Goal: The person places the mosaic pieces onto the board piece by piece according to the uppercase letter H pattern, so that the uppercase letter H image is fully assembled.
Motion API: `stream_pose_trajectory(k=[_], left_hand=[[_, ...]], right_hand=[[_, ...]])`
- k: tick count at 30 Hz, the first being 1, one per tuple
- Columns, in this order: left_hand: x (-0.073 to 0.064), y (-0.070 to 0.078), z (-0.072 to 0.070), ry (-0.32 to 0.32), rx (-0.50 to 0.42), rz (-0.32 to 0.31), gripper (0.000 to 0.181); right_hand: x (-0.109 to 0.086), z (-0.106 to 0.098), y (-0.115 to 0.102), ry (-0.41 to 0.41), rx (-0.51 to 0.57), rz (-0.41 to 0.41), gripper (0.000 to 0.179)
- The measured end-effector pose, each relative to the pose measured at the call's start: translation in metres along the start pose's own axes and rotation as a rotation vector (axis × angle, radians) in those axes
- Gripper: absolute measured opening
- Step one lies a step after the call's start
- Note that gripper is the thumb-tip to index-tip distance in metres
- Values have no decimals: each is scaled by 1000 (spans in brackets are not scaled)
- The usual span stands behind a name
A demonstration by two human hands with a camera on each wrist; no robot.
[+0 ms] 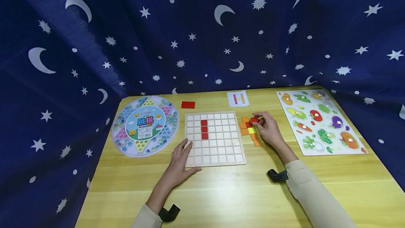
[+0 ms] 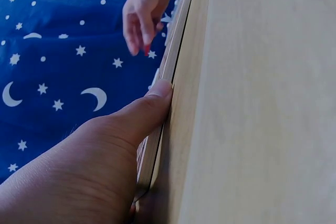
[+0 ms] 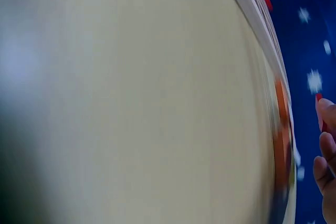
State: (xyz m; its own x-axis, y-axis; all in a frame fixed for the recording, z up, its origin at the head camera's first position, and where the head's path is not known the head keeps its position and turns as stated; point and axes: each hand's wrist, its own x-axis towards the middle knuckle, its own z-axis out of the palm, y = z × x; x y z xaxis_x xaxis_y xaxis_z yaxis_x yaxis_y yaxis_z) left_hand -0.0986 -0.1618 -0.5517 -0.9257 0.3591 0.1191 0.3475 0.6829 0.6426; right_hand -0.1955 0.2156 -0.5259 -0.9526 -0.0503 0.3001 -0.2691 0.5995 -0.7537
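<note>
A square wooden grid board [image 1: 216,165] lies mid-table, with red tiles [image 1: 204,129] in three neighbouring cells of one column. At its lower left corner rests my left hand [image 1: 178,164], fingers along the left side and thumb by the near edge. The left wrist view shows that thumb [image 2: 152,98] against the board's edge. My right hand [image 1: 269,128] pinches a red tile [image 1: 254,119] between thumb and fingers, over loose tiles right of the board. Those are mostly orange tiles [image 1: 243,125], with a yellow tile [image 1: 251,130] and red among them.
Behind the board lie a red block [image 1: 188,105] and a pattern card [image 1: 238,98] with a coloured H-like figure. A round marble board game [image 1: 171,140] is at the left, a vegetable peg puzzle [image 1: 307,129] at the right. A starry blue cloth [image 1: 202,62] hangs behind the table.
</note>
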Motion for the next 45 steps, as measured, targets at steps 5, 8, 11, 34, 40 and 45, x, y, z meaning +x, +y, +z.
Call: stream_pose_trajectory(k=[5, 8, 11, 34, 40, 45], left_hand=[[-2, -2, -1, 5, 5, -3, 97], [-2, -1, -2, 6, 8, -1, 97], [0, -1, -2, 4, 16, 7, 97], [1, -3, -1, -1, 35, 4, 96], [2, -2, -1, -3, 29, -1, 96], [2, -3, 0, -5, 39, 7, 96]], right_hand=[[-1, 37, -39, -104, 41, -97, 31], [-5, 62, -61, -191, 64, -146, 31], [-11, 83, -81, -276, 74, -173, 30], [-27, 124, -95, -345, 109, -296, 25], [-26, 125, -92, -345, 98, -289, 25], [-26, 124, -90, -352, 102, -271, 25]])
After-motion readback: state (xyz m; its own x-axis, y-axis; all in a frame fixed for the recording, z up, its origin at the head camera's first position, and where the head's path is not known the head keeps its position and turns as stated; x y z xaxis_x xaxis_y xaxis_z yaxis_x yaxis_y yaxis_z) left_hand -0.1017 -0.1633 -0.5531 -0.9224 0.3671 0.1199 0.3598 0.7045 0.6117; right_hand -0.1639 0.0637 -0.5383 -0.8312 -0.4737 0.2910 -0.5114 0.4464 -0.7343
